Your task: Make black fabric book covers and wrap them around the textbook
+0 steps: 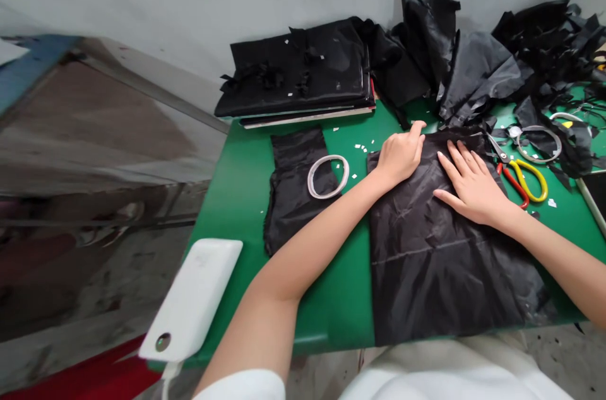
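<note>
A large piece of black fabric (440, 261) lies flat on the green table (331, 299), reaching down to its near edge. My left hand (401, 154) rests on the fabric's upper left corner, fingers curled and thumb stretched toward the top edge. My right hand (468, 182) lies flat and open on the fabric's upper part, fingers spread. Neither hand holds anything that I can make out.
A smaller black fabric piece (291, 188) with a white tape roll (328, 176) on it lies to the left. Scissors with yellow and red handles (523, 176) sit right of my right hand. Stacked black panels (298, 72) and crumpled black fabric (473, 65) fill the back. A white power bank (194, 296) overhangs the near left corner.
</note>
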The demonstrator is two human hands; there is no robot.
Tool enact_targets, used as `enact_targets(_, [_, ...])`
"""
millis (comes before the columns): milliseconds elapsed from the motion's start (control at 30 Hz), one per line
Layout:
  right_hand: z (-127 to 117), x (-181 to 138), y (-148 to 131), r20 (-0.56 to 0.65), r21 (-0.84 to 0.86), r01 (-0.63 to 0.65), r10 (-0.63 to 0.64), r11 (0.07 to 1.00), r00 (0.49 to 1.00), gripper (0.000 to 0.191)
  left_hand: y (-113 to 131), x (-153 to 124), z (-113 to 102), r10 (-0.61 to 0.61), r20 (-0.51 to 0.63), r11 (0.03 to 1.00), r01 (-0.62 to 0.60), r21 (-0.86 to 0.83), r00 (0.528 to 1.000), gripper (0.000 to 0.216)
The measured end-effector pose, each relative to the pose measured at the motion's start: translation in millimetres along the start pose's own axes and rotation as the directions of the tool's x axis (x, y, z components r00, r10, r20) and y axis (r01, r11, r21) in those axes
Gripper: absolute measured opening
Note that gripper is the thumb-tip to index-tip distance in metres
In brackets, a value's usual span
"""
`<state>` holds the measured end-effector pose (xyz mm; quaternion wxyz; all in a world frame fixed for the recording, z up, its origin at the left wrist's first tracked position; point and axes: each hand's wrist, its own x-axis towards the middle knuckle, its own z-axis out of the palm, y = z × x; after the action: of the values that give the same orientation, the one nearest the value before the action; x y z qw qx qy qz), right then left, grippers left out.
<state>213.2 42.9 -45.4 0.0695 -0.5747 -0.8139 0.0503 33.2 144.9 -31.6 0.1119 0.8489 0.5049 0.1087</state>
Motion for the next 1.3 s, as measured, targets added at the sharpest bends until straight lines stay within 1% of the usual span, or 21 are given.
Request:
enact_targets(67, [-4, 1, -2, 0.003, -0.016, -0.009, 0.009, 1.000, 1.000, 0.075, 0, -1, 1, 0.000, -0.016, 1.000, 0.000, -0.028, 1.000, 0.040])
enact_targets(167, [-19, -1, -12, 0.016, -0.064, 0.007, -0.006, 0.998, 1.000, 0.072, 2, -2, 1, -0.011, -0.044, 0.999, 0.008, -0.049, 0.999, 0.038])
enact_targets(233, [-32, -11, -26, 0.025, -0.076, 0.080, -0.078, 0.994, 0.997, 0.069, 4, -2, 0, -0.014, -0.046, 0.998, 0.011, -0.058, 0.999, 0.037])
enact_targets(267, [-37, -19, -33, 0.039, -0.060, 0.157, -0.155, 0.986, 0.987, 0.067, 4, -3, 0, -0.012, -0.041, 0.998, 0.009, -0.060, 0.999, 0.036])
enact_targets(333, [-45, -41, -48, 0.074, 0.011, 0.325, -0.325, 0.946, 0.943, 0.070, 5, -3, 0, -0.004, -0.036, 0.998, 0.002, -0.059, 0.999, 0.036])
enact_targets(400, [-46, -67, -58, 0.108, 0.126, 0.470, -0.483, 0.874, 0.869, 0.076, 5, -3, 0, 0.006, -0.044, 0.999, -0.009, -0.052, 0.999, 0.035])
enact_targets(433, [-44, -80, -61, 0.139, 0.187, 0.514, -0.540, 0.837, 0.830, 0.077, 4, -4, 0, 0.011, -0.053, 0.999, -0.013, -0.048, 0.999, 0.035])
enact_targets(467, [-41, -91, -61, 0.160, 0.244, 0.539, -0.581, 0.807, 0.798, 0.075, 4, -4, 1, 0.015, -0.062, 0.999, -0.018, -0.042, 0.998, 0.034])
enact_targets(533, [-34, -106, -58, 0.182, 0.317, 0.542, -0.611, 0.778, 0.771, 0.071, 4, -3, 1, 0.025, -0.076, 0.999, -0.027, -0.026, 0.997, 0.034])
enact_targets(600, [-28, -114, -52, 0.171, 0.368, 0.547, -0.633, 0.752, 0.755, 0.067, 3, -2, 1, 0.033, -0.075, 0.999, -0.033, -0.010, 0.997, 0.034])
enact_targets(667, [-23, -116, -48, 0.150, 0.390, 0.554, -0.644, 0.736, 0.750, 0.065, 3, -1, -1, 0.042, -0.049, 0.999, -0.042, 0.007, 0.998, 0.035])
enact_targets(767, [-22, -116, -47, 0.150, 0.384, 0.548, -0.636, 0.743, 0.757, 0.064, 3, 0, -3, 0.061, 0.003, 0.998, -0.061, 0.020, 0.998, 0.036])
enact_targets(833, [-27, -118, -52, 0.176, 0.369, 0.541, -0.628, 0.756, 0.758, 0.066, 3, 1, -3, 0.074, 0.010, 0.997, -0.074, 0.016, 0.997, 0.035])
enact_targets(933, [-45, -118, -67, 0.234, 0.321, 0.502, -0.581, 0.803, 0.780, 0.069, 3, 0, -1, 0.085, -0.011, 0.996, -0.085, 0.005, 0.996, 0.034])
enact_targets(1000, [-60, -110, -83, 0.238, 0.288, 0.479, -0.547, 0.829, 0.803, 0.066, 4, -1, 0, 0.082, -0.027, 0.997, -0.082, 0.003, 0.996, 0.034])
enact_targets(1100, [-78, -83, -104, 0.142, 0.249, 0.500, -0.542, 0.829, 0.828, 0.055, 4, -2, 1, 0.072, -0.035, 0.997, -0.072, 0.014, 0.997, 0.034])
enact_targets(1167, [-82, -56, -110, 0.067, 0.177, 0.491, -0.508, 0.853, 0.859, 0.045, 4, -2, 1, 0.067, -0.033, 0.997, -0.066, 0.025, 0.997, 0.035])
enact_targets(1233, [-77, -27, -106, 0.073, 0.093, 0.393, -0.399, 0.915, 0.914, 0.029, 5, -2, 0, 0.058, -0.030, 0.998, -0.057, 0.036, 0.998, 0.035])
enact_targets(1267, [-71, -14, -100, 0.076, 0.046, 0.312, -0.314, 0.949, 0.946, 0.027, 5, -2, 0, 0.050, -0.026, 0.998, -0.049, 0.042, 0.998, 0.035])
enact_targets(1300, [-63, -1, -92, 0.054, 0.000, 0.227, -0.226, 0.974, 0.973, 0.030, 5, -2, -1, 0.043, -0.018, 0.998, -0.042, 0.047, 0.999, 0.036])
